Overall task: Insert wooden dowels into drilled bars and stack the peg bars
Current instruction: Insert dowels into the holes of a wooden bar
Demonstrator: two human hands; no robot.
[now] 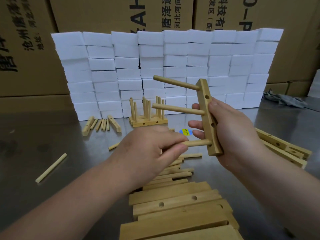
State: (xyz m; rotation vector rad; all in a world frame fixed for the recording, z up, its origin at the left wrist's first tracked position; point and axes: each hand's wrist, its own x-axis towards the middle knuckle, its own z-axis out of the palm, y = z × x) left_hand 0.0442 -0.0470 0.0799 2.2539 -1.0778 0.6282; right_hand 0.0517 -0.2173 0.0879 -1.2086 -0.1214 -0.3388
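The right hand grips a drilled bar held nearly upright above the metal table, thumb pressed on the side face that shows two empty holes, the other fingers curled round to the pegged face. An upper dowel juts leftward from the bar above those fingers, and a middle dowel sticks out just below the top fingertip. The left hand pinches a third dowel between thumb and forefinger at its near end; its far end meets the lowest hole of the bar, just under the right hand's lowest finger, and how deep it sits cannot be told. Directly beneath the left fingers lie loose dowels, and nearer the person, below both wrists, loose bars are heaped. More bars lie beyond the right hand's knuckles. Past the left fingertips stand the finished peg bars, pegs up, with a blue and yellow sticker on the table between them and the right fingers. Well to the left of the left hand lies a lone dowel. White foam blocks are stacked like a wall behind, in front of cardboard boxes.
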